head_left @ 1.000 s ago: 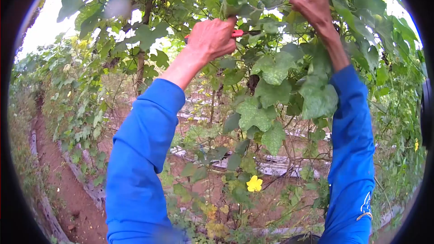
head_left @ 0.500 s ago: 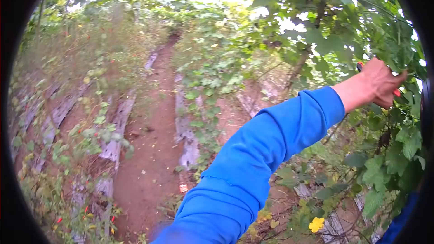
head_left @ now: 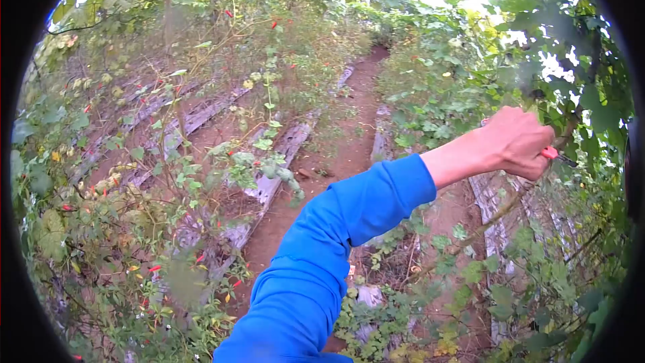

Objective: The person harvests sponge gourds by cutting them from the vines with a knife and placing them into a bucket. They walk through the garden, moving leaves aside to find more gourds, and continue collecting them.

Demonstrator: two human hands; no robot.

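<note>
My left hand (head_left: 521, 142) reaches across to the right side of the view, its fingers wrapped round a small tool with a red handle (head_left: 549, 152). A thin dark tip sticks out from the fist towards the right. Most of the tool is hidden in the hand. Around the fist are green leaves and a bare brown stem (head_left: 500, 212), which passes just below it; whether they touch cannot be told. A blue sleeve (head_left: 302, 269) covers the arm up to the wrist. My right hand is out of view.
A dirt path (head_left: 366, 94) runs away between planted rows. Strips of torn grey sheeting (head_left: 285, 154) edge it. On the left grow plants with small red fruits (head_left: 155, 268). Leafy vines (head_left: 598, 104) hang at the right, and a thin upright post (head_left: 168, 0) stands at the back left.
The view has turned left, so the path lies further right. My left hand appears lower and more to the left, with more of the tool's tip showing. The blue patch at lower right is gone.
</note>
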